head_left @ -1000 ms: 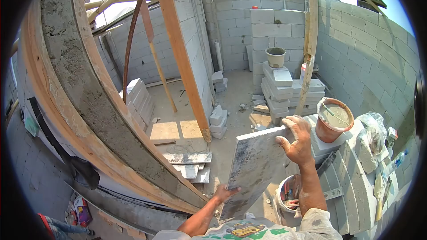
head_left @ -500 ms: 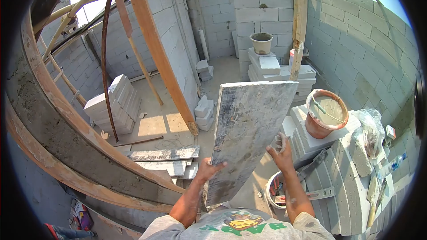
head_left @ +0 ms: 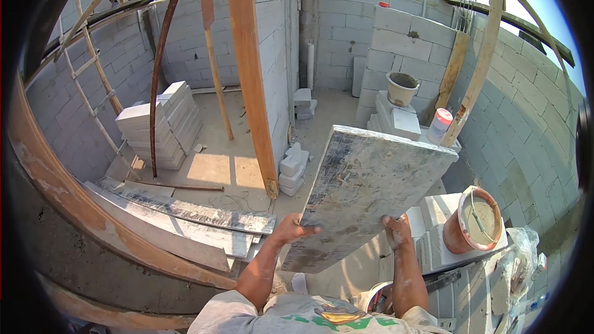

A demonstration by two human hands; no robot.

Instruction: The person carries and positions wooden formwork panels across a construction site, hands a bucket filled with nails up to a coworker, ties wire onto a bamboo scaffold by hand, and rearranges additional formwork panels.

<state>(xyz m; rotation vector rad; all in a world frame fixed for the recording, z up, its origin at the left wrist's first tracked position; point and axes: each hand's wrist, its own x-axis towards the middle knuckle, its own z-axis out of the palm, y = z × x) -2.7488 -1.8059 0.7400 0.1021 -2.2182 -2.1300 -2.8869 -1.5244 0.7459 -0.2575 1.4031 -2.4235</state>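
A broad, flat wooden board, smeared with dried grey mortar, stands tilted in front of my body. My left hand grips its left edge, thumb across the near face and the other fingers hidden behind. On the opposite edge, my right hand is closed around the board, its thumb on the face. Just right of that hand sits a reddish bucket of wet mortar on white blocks. Below the board, a bucket of tools is partly hidden by my right forearm.
Mortar-stained planks lie on the floor at left, beside a curved wooden form. An orange-brown post stands ahead. Stacked blocks, a pale bucket and a bamboo ladder stand farther off.
My right hand, earlier with fingers apart by the board's right edge, has closed on it. The board has shifted right and tilted more in view; my head view has turned left.
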